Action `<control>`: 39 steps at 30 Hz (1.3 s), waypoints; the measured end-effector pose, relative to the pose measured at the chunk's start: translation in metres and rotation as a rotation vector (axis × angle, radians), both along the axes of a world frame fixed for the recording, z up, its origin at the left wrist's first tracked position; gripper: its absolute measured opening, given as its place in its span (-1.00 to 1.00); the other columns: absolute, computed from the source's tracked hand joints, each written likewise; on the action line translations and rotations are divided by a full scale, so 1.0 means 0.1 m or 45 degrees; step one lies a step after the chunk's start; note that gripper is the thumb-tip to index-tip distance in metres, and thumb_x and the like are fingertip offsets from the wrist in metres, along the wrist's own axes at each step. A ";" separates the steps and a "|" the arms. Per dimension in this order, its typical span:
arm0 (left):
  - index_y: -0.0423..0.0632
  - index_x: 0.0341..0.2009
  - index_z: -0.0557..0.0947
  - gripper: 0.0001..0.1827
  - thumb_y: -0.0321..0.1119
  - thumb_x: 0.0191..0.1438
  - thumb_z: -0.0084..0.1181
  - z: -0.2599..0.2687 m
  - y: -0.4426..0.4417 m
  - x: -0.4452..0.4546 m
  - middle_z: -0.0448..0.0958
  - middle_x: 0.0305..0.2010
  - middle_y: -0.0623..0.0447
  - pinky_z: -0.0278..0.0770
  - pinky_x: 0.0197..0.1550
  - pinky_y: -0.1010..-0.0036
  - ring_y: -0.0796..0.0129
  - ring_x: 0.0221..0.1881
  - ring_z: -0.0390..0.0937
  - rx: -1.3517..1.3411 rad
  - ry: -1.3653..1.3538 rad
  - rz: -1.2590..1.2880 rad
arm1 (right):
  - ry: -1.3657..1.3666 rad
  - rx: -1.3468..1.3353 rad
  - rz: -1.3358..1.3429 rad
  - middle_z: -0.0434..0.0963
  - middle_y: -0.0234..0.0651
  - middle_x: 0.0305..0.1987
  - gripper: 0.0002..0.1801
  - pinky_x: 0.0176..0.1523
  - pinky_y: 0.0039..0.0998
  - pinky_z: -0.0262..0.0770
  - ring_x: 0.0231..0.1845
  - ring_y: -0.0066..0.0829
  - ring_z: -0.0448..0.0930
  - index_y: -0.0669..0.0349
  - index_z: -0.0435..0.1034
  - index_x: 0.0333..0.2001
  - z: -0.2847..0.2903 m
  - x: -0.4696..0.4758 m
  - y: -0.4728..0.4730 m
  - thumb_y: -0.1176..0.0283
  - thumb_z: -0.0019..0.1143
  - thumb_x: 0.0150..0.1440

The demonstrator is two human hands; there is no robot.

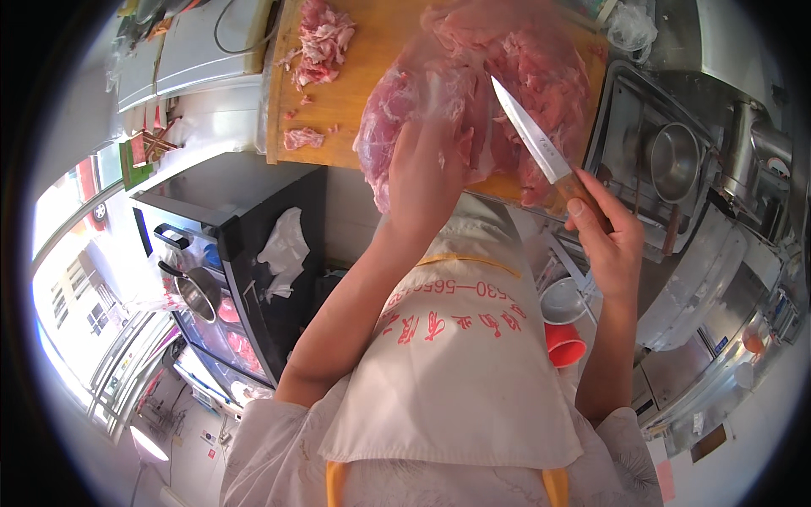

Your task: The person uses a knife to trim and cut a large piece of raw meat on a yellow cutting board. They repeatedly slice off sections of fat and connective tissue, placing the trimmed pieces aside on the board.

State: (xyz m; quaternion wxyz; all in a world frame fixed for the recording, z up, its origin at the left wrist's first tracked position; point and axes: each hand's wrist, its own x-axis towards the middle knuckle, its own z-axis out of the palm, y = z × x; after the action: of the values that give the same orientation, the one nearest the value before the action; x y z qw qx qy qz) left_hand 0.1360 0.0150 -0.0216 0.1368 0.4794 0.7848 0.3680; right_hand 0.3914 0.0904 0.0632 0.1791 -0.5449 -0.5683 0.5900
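Observation:
A large piece of raw meat (545, 82), pink with pale membrane, lies across the wooden cutting board (374, 44) and hangs a little over its near edge. My left hand (427, 171) grips the near left part of the meat, its fingertips partly hidden against the flesh. In my right hand (608, 234) is the wooden handle of a knife (532, 136). Its pointed steel blade slants up and left over the meat, tip near the middle; whether the edge touches the meat I cannot tell.
Meat trimmings (323, 41) and a smaller scrap (303, 138) lie on the board's left side. To the right, a metal tray (624, 120) holds a steel pan (676, 161). A black glass-fronted cabinet (253, 190) stands left; a red container (564, 345) sits low at right.

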 end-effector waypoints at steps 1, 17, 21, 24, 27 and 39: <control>-0.11 -0.06 0.75 -0.73 -0.37 0.15 0.48 0.01 0.02 -0.02 0.67 -0.13 -0.11 0.69 -0.07 0.12 -0.07 -0.16 0.69 -0.011 0.005 -0.029 | 0.003 0.012 0.002 0.65 -0.48 -0.30 -0.48 -0.42 -0.64 0.17 -0.49 -0.84 0.33 0.25 0.56 0.45 -0.01 0.00 -0.01 0.39 0.37 0.46; -0.12 -0.19 0.78 -0.88 -0.44 0.15 0.39 0.12 0.17 -0.06 0.65 -0.15 -0.12 0.69 -0.08 0.06 -0.17 -0.16 0.70 -0.185 0.107 -0.062 | 0.157 -0.128 -0.037 0.83 -0.29 0.06 -0.46 -0.01 -0.52 0.62 -0.17 -0.67 0.63 0.37 0.50 0.47 -0.09 0.02 -0.16 0.40 0.33 0.50; -0.14 -0.24 0.77 -0.87 -0.42 0.11 0.40 0.13 0.19 -0.09 0.65 -0.16 -0.14 0.68 -0.11 0.02 -0.18 -0.16 0.69 -0.209 0.192 -0.083 | 0.236 -0.140 -0.065 0.83 -0.28 0.06 -0.45 -0.02 -0.54 0.60 -0.17 -0.67 0.61 0.38 0.48 0.48 -0.16 0.01 -0.21 0.41 0.33 0.49; -0.15 -0.29 0.75 -0.85 -0.40 0.07 0.45 0.12 0.24 -0.09 0.67 -0.22 -0.15 0.69 -0.14 0.04 -0.20 -0.19 0.70 -0.346 0.234 -0.093 | 0.252 -0.163 -0.122 0.84 -0.28 0.05 -0.45 -0.03 -0.55 0.60 -0.17 -0.67 0.63 0.36 0.49 0.48 -0.22 0.00 -0.27 0.41 0.34 0.48; -0.16 -0.34 0.73 -0.81 -0.37 0.04 0.50 0.19 0.30 -0.16 0.70 -0.34 -0.15 0.69 -0.20 0.13 -0.12 -0.29 0.72 -0.395 0.204 -0.121 | 0.233 -0.229 -0.202 0.84 -0.29 0.04 -0.44 -0.07 -0.55 0.62 -0.18 -0.66 0.66 0.31 0.51 0.48 -0.27 -0.05 -0.37 0.40 0.37 0.47; -0.22 -0.39 0.72 -0.80 -0.42 -0.01 0.53 0.28 0.52 -0.78 0.68 -0.45 0.08 0.59 -0.33 0.44 0.48 -0.43 0.61 -0.737 -0.314 -0.256 | 0.186 -0.048 -0.163 0.84 -0.20 0.01 -0.51 -0.03 -0.49 0.67 -0.15 -0.57 0.77 0.26 0.57 0.42 -0.53 -0.26 -1.15 0.51 0.34 0.43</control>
State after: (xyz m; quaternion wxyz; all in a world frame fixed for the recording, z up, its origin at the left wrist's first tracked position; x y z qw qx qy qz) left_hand 0.0576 0.0666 0.0064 0.3970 0.4476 0.7831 0.1698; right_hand 0.3650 -0.0244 0.0106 0.2473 -0.5389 -0.5065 0.6260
